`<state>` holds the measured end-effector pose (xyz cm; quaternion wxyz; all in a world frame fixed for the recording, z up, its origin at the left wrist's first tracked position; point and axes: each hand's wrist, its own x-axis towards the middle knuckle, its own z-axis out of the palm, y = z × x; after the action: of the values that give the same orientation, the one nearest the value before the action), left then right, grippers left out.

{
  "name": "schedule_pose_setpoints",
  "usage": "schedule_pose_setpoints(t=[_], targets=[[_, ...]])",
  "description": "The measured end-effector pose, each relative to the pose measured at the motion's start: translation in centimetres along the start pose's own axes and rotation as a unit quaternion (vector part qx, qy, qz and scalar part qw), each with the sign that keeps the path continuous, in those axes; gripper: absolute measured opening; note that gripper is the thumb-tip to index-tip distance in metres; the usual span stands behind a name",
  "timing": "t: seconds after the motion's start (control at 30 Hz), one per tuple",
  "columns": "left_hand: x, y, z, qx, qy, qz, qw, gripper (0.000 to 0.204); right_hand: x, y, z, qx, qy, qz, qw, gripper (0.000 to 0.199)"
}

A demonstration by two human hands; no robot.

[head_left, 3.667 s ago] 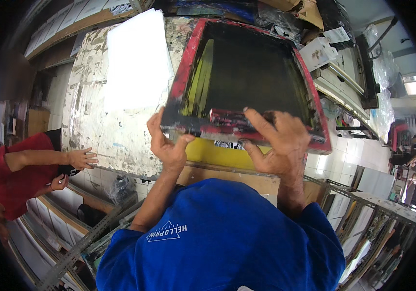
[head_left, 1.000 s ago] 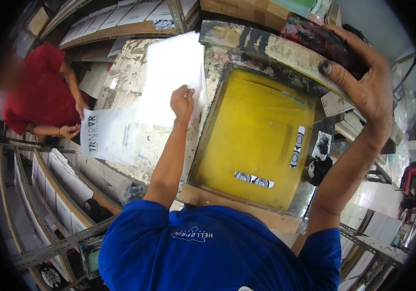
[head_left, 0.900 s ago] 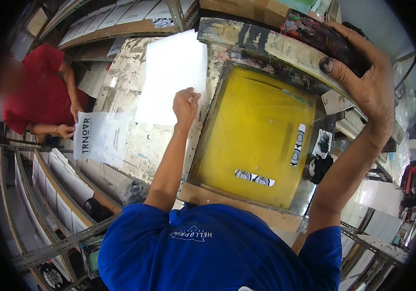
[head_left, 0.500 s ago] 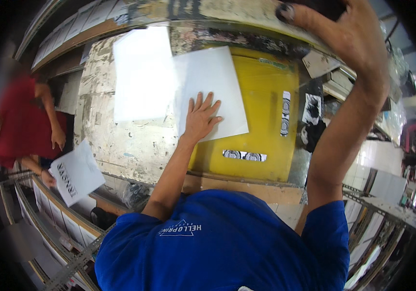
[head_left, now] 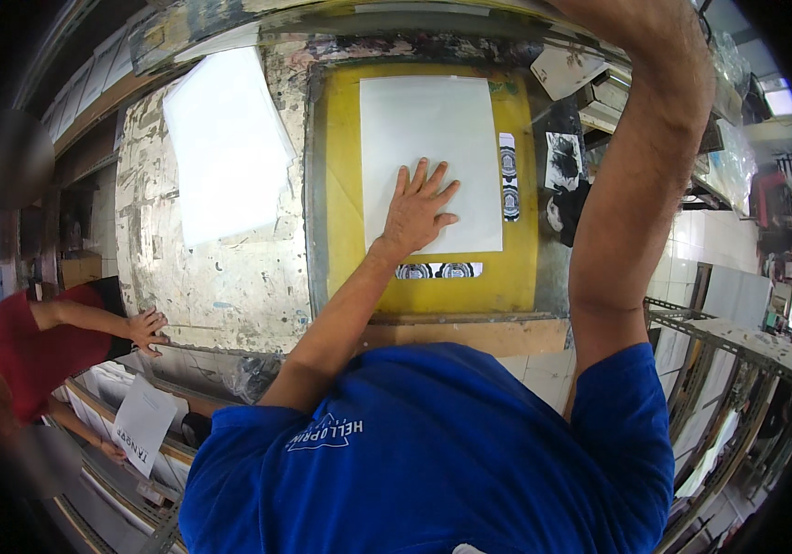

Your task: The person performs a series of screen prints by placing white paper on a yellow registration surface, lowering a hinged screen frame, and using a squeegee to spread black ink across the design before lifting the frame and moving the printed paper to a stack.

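A white sheet (head_left: 470, 175) is pressed flat onto a yellow board (head_left: 344, 217) by the spread fingers of the left hand (head_left: 417, 210). The sheet is flanked on the right by one black-and-white patterned strip (head_left: 509, 177) and on the near side by another (head_left: 439, 270). The right arm (head_left: 636, 175) is stretched toward the far side, its hand largely cut off at the view's top edge. To the left, a stack of white sheets (head_left: 230, 148) is borne by a paint-stained table (head_left: 151, 249). At the near left, a printed sheet (head_left: 144, 420) is held by a co-worker in red (head_left: 22, 337), whose other hand (head_left: 147, 331) is placed at the table's edge.
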<state>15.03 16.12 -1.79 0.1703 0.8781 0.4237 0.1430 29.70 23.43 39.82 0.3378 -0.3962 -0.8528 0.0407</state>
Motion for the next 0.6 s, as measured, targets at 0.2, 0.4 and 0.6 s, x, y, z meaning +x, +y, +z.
schedule_pose_setpoints(t=[0.2, 0.4, 0.6], targets=[[-0.3, 1.3, 0.1, 0.003, -0.010, 0.016, 1.000, 0.064, -0.8, -0.1, -0.1, -0.006, 0.013, -0.032, 0.999, 0.046], [-1.0, 1.3, 0.0, -0.006, -0.003, 0.028, 1.000, 0.063, -1.0, -0.2, 0.3, 0.002, 0.022, -0.033, 0.999, 0.048], [-1.4, 1.7, -0.1, -0.003, -0.004, 0.040, 0.999, 0.061, -1.2, 0.3, 0.8, -0.019, 0.056, -0.066, 0.996, 0.050]])
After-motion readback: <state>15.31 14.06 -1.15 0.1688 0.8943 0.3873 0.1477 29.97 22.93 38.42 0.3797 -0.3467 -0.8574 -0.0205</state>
